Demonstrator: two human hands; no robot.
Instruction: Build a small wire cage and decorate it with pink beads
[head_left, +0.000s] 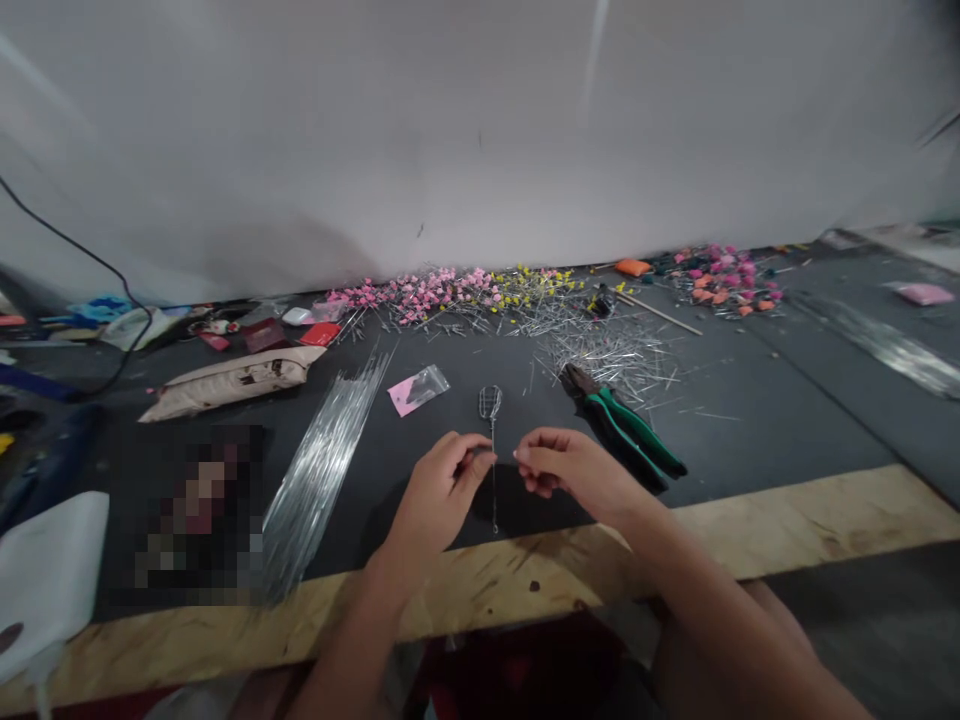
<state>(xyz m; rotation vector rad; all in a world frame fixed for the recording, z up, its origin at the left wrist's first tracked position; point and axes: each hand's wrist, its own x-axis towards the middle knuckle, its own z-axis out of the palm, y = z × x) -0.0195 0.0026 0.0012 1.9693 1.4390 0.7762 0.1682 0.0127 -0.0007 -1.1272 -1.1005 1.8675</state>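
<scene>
My left hand (pixel 444 487) is closed in a pinch on the stem of a racket-shaped wire piece (pixel 490 404). Its rounded wire head points away from me, and the thin stem runs down to a small loop near the table's front edge. Just right of the stem, my right hand (pixel 568 466) has thumb and fingers pressed together, apart from the wire. Whatever is between those fingertips, if anything, is too small to make out. Pliers with green and black handles (pixel 626 425) lie to the right of my right hand.
A bundle of straight wires (pixel 326 465) lies left, near a small plastic bag (pixel 418 390). Loose wire bits (pixel 615 355) and pink flower-tipped wires (pixel 442 292) line the wall. A phone-like shape is blurred out at left, beside a white device (pixel 56 570). A wooden strip (pixel 810 520) edges the table.
</scene>
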